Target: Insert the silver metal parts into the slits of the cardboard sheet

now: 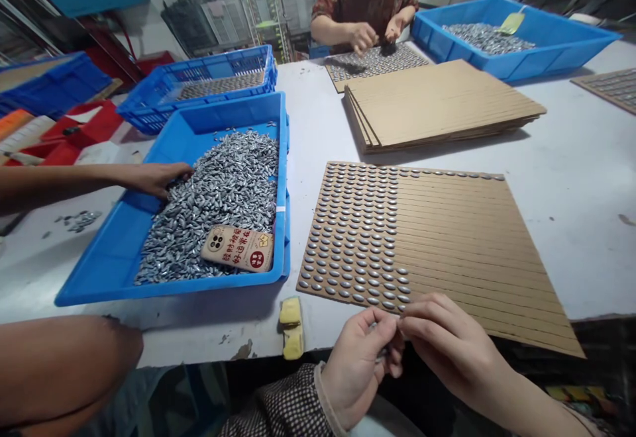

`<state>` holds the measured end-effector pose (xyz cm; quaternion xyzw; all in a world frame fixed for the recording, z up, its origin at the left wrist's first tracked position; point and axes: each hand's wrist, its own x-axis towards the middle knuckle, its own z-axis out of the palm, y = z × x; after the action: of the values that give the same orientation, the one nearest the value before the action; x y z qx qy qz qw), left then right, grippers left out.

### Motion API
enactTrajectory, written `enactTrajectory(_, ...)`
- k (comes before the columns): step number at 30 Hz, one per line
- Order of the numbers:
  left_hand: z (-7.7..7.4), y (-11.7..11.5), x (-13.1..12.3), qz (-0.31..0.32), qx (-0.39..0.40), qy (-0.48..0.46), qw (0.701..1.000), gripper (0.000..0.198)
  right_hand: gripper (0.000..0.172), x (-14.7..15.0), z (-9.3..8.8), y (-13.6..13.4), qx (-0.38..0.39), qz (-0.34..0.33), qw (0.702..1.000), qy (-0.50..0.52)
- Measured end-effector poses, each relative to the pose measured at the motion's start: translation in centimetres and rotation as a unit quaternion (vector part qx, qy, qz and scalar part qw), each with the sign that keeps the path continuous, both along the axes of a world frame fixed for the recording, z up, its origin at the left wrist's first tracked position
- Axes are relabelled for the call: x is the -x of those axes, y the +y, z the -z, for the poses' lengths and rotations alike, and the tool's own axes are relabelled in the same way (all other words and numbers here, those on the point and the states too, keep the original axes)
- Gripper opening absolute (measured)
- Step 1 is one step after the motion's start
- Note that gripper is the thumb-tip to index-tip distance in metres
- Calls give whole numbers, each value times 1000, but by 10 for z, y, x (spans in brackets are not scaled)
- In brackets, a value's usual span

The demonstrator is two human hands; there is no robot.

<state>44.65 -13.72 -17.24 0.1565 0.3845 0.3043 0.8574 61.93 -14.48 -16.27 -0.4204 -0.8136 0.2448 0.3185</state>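
My left hand [358, 364] is curled closed in front of the table edge, with a bit of grey showing between its fingers like the small spindle-shaped pieces. Touching its thumb, my right hand [454, 344] has its fingertips pinched together; whatever lies between them is hidden. Just beyond both hands is a grooved cardboard sheet [462, 245]. Rows of shiny grey spindle-shaped pieces [355, 225] cover its left part, and a single row runs along its far edge. A blue tray [173, 288] to the left holds a heap of the same pieces [223, 185].
A phone in a printed case [238, 248] lies on the heap. Another person's hand [159, 179] reaches into that tray. Behind the sheet is a cardboard stack [442, 106]; a person [368, 6] works opposite beside a blue bin [561, 49]. Yellow blocks [291, 328] sit at the table edge.
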Motion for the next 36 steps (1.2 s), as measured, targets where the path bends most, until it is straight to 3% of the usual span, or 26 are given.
enactTrajectory(6, -4, 4, -3, -24, 5, 23, 999, 26, 26, -4, 4, -2, 49, 9, 998, 25)
enactTrajectory(14, -23, 8, 6, -121, 76, 20, 990, 39, 16, -37, 31, 42, -25, 123, 992, -32)
enactTrajectory(19, -19, 3, 4, -94, 92, 38, 991, 26, 17, -40, 49, 61, -52, 104, 990, -74)
enactTrajectory(22, -17, 2, 2, -81, 88, 42, 992, 18, 18, -40, 50, 64, -59, 93, 988, -113)
enactTrajectory(27, -14, 1, 1, -35, 68, 44, 996, 26, 17, -41, 46, 65, -70, 94, 982, -150)
enactTrajectory(36, -1, -1, 1, -60, 59, 51, 995, 37, 14, -40, 38, 77, 5, 92, 985, -144)
